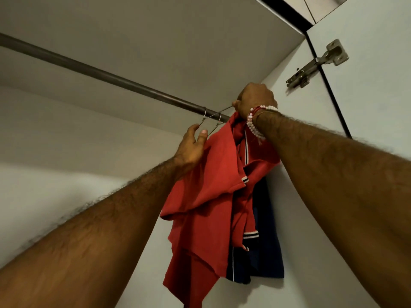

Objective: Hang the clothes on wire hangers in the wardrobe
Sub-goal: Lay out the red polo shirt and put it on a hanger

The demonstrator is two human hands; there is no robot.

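A dark wardrobe rail (106, 75) runs from the upper left down to the right wall. Two wire hanger hooks (212, 118) sit over its right end. A red polo shirt (206, 196) with striped trim hangs bunched below them. My right hand (255, 100), with bead bracelets at the wrist, is closed on the wire hanger and the shirt's top near the wall. My left hand (192, 145) pinches a hanger wire between thumb and fingers, touching the shirt's left shoulder. Behind the red shirt hangs a navy garment (264, 252), partly hidden.
The wardrobe's top panel (178, 30) lies close above the rail. The right side wall (311, 218) stands right behind the clothes, and a metal door hinge (315, 64) is fixed at the upper right. The rail's left stretch carries nothing.
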